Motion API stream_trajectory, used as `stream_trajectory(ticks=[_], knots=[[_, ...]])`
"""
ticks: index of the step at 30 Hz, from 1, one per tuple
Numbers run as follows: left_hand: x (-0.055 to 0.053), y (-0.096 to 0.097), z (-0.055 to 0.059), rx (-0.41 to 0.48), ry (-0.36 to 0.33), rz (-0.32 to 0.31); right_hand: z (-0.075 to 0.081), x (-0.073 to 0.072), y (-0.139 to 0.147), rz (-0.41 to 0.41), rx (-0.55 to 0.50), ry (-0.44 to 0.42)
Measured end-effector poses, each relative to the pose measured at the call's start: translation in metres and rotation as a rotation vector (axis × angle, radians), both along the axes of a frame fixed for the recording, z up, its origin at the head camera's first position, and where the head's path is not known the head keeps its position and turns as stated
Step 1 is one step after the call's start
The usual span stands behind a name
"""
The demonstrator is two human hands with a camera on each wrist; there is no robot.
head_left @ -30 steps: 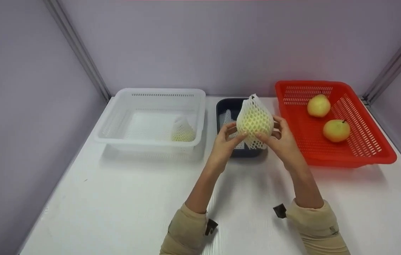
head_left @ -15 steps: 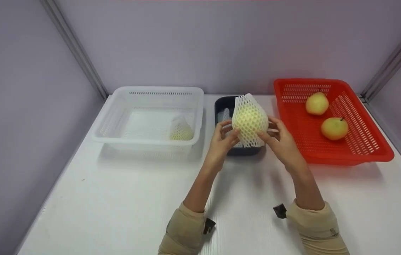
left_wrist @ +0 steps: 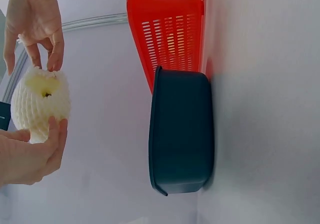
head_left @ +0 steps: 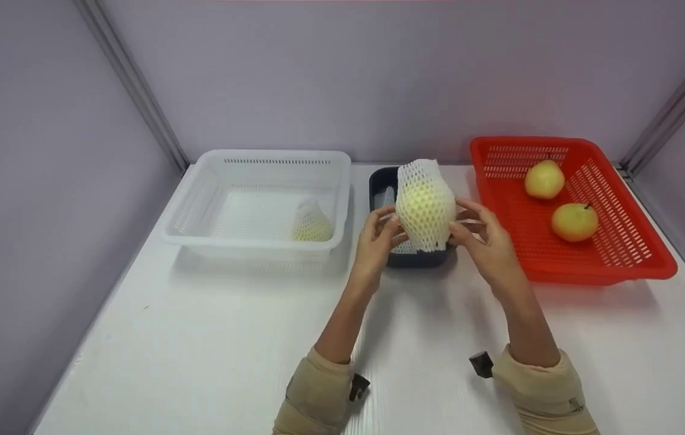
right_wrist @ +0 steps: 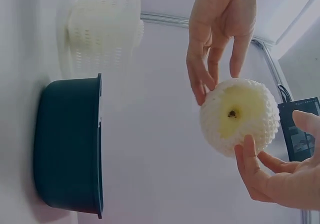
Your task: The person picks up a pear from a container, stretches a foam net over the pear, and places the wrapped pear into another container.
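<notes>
A pale yellow pear [head_left: 425, 205] in a white foam net sleeve is held up between both hands, above a dark blue-green bin [head_left: 418, 260]. My left hand [head_left: 373, 241] grips its left side with thumb and fingertips. On the opposite side my right hand [head_left: 487, 241] holds it, thumb at the lower right. The sleeve stands up past the top of the pear. From below, the right wrist view shows bare yellow skin around a small dark pit on the pear [right_wrist: 250, 102]. More flat foam net sleeves [head_left: 389, 196] lie in the bin, partly hidden by the pear and hands.
To the left, a white basket [head_left: 257, 241] contains one netted pear [head_left: 312, 226]. A red basket [head_left: 572, 275] on the right holds two bare pears, one farther back [head_left: 545, 179] and one nearer [head_left: 575, 222]. Grey-purple panels [head_left: 342, 78] enclose the white table [head_left: 227, 350].
The pear has been tilted in the hands: the sleeve's top, gathered around the stem earlier, now looks wider and leans left. The right thumb has moved from the front to the side.
</notes>
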State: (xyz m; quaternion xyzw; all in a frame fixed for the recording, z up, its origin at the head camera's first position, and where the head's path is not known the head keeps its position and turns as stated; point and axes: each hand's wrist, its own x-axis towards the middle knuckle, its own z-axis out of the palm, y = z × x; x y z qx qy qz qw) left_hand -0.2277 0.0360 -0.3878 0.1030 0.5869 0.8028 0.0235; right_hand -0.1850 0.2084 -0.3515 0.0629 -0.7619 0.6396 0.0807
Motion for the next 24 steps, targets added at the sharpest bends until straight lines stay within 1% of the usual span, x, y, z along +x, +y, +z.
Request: stream_trajectory(ticks=[3, 8, 10, 12, 15, 17, 18, 19, 20, 22, 24], knots=[[0.001, 0.002, 0.002, -0.045, -0.041, -0.038, 0.001, 0.002, -0.002, 0.023, -0.026, 0.030], [0.002, 0.007, 0.002, -0.121, -0.091, -0.081, 0.000, 0.006, -0.005, 0.064, -0.016, 0.044], [0.002, 0.008, 0.001, -0.141, -0.113, -0.073, 0.000, 0.008, -0.006, 0.079, 0.008, 0.036], [0.001, 0.009, 0.000, -0.137, -0.132, -0.064, 0.000, 0.009, -0.008, 0.101, 0.019, 0.032], [0.000, 0.008, -0.001, -0.157, -0.167, -0.048, 0.000, 0.010, -0.009, 0.132, 0.028, 0.034], [0.000, 0.007, -0.001, -0.165, -0.197, -0.053, 0.000, 0.011, -0.009, 0.152, 0.018, 0.051], [-0.001, 0.007, -0.001, -0.147, -0.210, -0.065, 0.001, 0.011, -0.008, 0.162, 0.001, 0.065], [-0.002, 0.006, -0.001, -0.103, -0.208, -0.090, 0.001, 0.011, -0.008, 0.168, -0.023, 0.079], [-0.003, 0.006, -0.001, -0.039, -0.205, -0.124, 0.002, 0.012, -0.007, 0.166, -0.048, 0.096], [-0.005, 0.004, -0.002, 0.139, -0.208, -0.213, 0.002, 0.012, -0.006, 0.146, -0.096, 0.136], [-0.005, 0.003, -0.002, 0.326, -0.226, -0.326, 0.002, 0.011, -0.006, 0.106, -0.120, 0.165]])
